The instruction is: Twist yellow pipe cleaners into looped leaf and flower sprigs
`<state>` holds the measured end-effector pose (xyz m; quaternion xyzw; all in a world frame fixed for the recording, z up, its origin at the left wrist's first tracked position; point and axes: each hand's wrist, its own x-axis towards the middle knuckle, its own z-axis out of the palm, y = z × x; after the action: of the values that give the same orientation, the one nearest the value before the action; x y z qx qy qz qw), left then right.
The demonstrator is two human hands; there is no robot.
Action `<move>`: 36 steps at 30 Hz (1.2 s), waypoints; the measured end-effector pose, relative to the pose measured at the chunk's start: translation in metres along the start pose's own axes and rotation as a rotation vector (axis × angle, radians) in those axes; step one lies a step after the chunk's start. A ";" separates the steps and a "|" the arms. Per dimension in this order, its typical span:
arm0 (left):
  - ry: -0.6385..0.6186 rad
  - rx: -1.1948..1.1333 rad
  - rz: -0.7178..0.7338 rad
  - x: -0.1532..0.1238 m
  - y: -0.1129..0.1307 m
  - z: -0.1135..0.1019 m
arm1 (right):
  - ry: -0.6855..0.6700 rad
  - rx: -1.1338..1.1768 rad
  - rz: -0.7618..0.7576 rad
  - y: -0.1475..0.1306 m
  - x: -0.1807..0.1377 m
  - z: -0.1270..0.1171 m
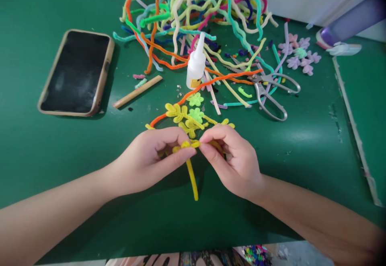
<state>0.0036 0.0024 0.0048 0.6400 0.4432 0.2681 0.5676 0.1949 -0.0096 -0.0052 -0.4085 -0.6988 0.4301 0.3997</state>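
A yellow pipe cleaner (193, 181) bent into small loops is pinched between my two hands, its straight tail hanging down toward me. My left hand (153, 153) is closed on the looped part with thumb and forefinger. From the other side, my right hand (230, 153) pinches the tip of a loop. Just beyond my fingers lie yellow looped pipe-cleaner pieces (176, 113) and two light green pipe-cleaner flowers (195, 99). An orange pipe cleaner (193, 93) runs past them. Parts of the yellow piece are hidden behind my fingers.
A white glue bottle (196, 69) stands upright ahead, before a heap of coloured pipe cleaners (193, 12). Scissors (268, 85) lie open at right, near pink and purple flowers (301, 56). A phone (76, 73) and a wooden stick (138, 91) lie at left.
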 end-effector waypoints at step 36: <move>-0.010 -0.276 -0.001 0.004 -0.004 -0.005 | 0.060 0.031 0.044 0.002 0.004 0.001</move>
<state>0.0003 0.0078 0.0010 0.5568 0.3998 0.3230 0.6525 0.1930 -0.0062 -0.0063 -0.4300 -0.6707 0.4372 0.4173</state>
